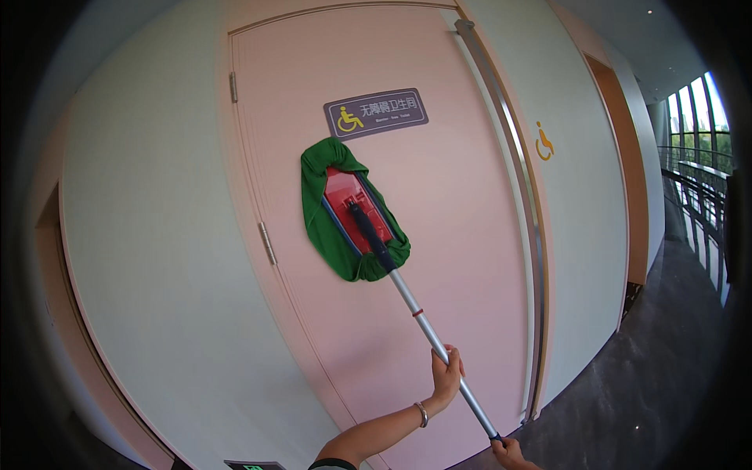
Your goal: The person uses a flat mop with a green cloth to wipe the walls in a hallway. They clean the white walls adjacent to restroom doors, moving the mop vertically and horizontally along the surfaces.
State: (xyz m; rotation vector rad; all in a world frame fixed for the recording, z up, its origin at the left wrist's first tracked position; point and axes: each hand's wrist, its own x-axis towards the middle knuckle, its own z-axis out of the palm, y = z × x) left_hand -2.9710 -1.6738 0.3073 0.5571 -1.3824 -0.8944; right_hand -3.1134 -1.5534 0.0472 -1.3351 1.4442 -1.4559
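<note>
A flat mop leans up across a pink door (458, 194). Its aluminium pole (432, 335) runs diagonally, with a dark joint (367, 229) at the top and a thin red ring partway down. A green cloth (323, 235) is wrapped around the red mop head (343, 188) and lies against the door, just below a purple sign. My left hand (447, 375), with a silver bangle at the wrist, grips the middle of the pole. Lower down, my right hand (510, 455) holds the dark grip near the pole's end, partly cut off by the frame.
The purple sign (377, 113) bears writing and a wheelchair symbol. A long metal pull handle (511, 135) lines the door's right edge; hinges (267, 243) are on the left. Pale walls (147, 235) flank the door. Dark floor (611, 388) stretches right towards railings and windows (699, 111).
</note>
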